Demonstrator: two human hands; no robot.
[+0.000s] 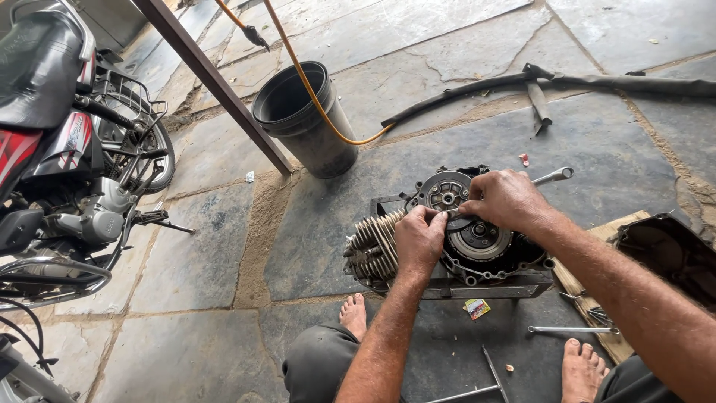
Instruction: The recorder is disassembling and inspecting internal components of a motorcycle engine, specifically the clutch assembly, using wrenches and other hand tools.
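Engine (pixel 455 239) under both hands — bucket (pixel 302 119), motorcycle (pixel 67 149) nearby

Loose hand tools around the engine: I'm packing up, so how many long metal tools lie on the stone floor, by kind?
Silver metal spanner beyond the grey finned engine: 1
Silver metal spanner by the right foot: 1
Thin steel T-handle rod between the feet: 1
Total: 3

Both hands are on a greasy grey motorcycle engine (pixel 447 239) sitting on the stone floor: left hand (pixel 419 239) pinching by the finned cylinder, right hand (pixel 506 198) over the round clutch. Black plastic bucket (pixel 302 123) stands behind it.
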